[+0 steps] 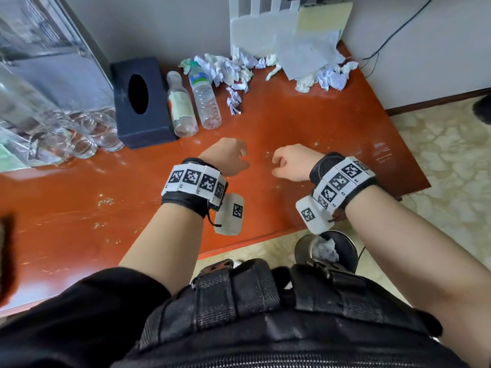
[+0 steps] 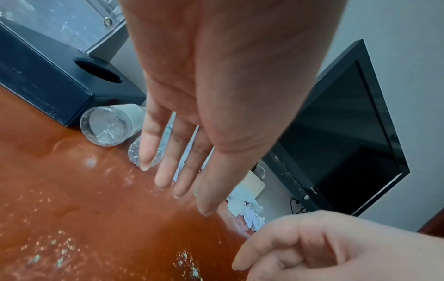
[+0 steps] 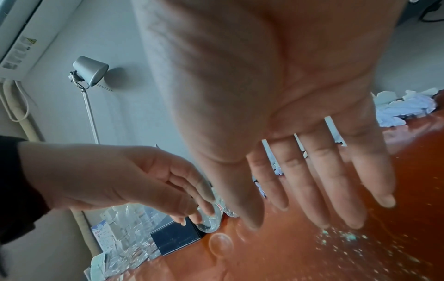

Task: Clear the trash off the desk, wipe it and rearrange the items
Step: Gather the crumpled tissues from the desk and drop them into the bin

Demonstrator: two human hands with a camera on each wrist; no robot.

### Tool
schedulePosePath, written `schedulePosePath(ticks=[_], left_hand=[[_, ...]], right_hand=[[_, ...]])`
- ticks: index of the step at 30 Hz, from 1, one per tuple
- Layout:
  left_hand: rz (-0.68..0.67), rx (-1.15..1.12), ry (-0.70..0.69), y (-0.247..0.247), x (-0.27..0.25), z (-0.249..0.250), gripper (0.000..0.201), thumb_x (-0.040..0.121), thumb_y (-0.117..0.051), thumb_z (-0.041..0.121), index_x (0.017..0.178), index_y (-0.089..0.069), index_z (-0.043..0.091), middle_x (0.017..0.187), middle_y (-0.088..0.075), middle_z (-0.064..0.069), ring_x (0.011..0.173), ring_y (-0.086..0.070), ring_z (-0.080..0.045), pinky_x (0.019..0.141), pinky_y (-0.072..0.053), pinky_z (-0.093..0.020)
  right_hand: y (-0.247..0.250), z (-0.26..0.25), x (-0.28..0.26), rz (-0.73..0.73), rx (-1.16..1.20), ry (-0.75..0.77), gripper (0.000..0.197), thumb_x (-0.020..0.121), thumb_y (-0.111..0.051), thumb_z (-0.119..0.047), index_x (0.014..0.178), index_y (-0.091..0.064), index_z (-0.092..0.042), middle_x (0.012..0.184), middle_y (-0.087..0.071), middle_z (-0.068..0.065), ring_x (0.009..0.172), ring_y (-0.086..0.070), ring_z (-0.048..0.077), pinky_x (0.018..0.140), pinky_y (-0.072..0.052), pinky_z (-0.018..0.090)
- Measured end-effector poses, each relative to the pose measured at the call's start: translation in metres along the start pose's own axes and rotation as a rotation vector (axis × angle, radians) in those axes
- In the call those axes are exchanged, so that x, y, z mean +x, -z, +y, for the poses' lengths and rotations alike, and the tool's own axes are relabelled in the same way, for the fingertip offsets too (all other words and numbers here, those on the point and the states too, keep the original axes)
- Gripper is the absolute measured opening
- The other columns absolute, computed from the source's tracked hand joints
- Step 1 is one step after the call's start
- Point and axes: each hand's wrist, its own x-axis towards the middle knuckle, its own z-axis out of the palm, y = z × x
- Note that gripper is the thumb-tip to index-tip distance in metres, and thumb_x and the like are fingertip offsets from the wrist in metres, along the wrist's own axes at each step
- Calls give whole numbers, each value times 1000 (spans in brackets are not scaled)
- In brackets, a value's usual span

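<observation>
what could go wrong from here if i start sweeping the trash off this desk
1. The two plastic bottles lie on their sides beside the tissue box; a careless sweep could roll them off the desk.
2. The drinking glasses stand close together at the left; a bump could knock them over.
3. The crumpled paper lies far from the bin on the floor, so pieces may miss it. Both hands, left hand and right hand, hold nothing.
</observation>
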Motion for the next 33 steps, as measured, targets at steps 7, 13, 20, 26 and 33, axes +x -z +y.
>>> schedulePosePath(ticks=[7,13,20,26,33], left_hand=[[-20,27,10,14,21,-18,33,89,-57,25,120,-56,14,124,-56,-6,112,-55,-23,94,-47,-35],[-1,0,42,26,48,-13,32,89,-58,25,119,-57,12,122,-57,-7,111,-55,-23,96,-46,-37],[93,-20,142,43,91,2,31,89,-56,23,118,-59,12,122,-59,-7,113,-55,-24,97,-46,-38],[195,-58,235,56,126,7,36,89,-52,17,125,-54,9,126,-54,-11,114,-53,-26,91,-43,-31],[291,-117,320,60,166,-8,47,86,-55,12,130,-41,6,134,-38,-14,118,-46,-32,94,-42,-38]], right_hand=[[15,-8,25,-33,-33,-5,39,94,-52,-32,129,-51,-15,124,-56,6,103,-56,23,86,-45,31],[42,11,49,-48,-53,10,39,94,-54,-31,128,-51,-14,124,-57,6,104,-57,22,88,-46,31],[88,34,90,-51,-80,81,39,94,-54,-30,128,-51,-13,128,-54,5,111,-54,22,91,-43,31],[115,49,134,-64,-113,125,37,93,-55,-30,127,-53,-14,126,-56,5,107,-57,22,92,-47,33],[132,49,195,-22,-94,186,41,92,-55,-29,131,-50,-16,130,-55,6,113,-55,23,91,-45,32]])
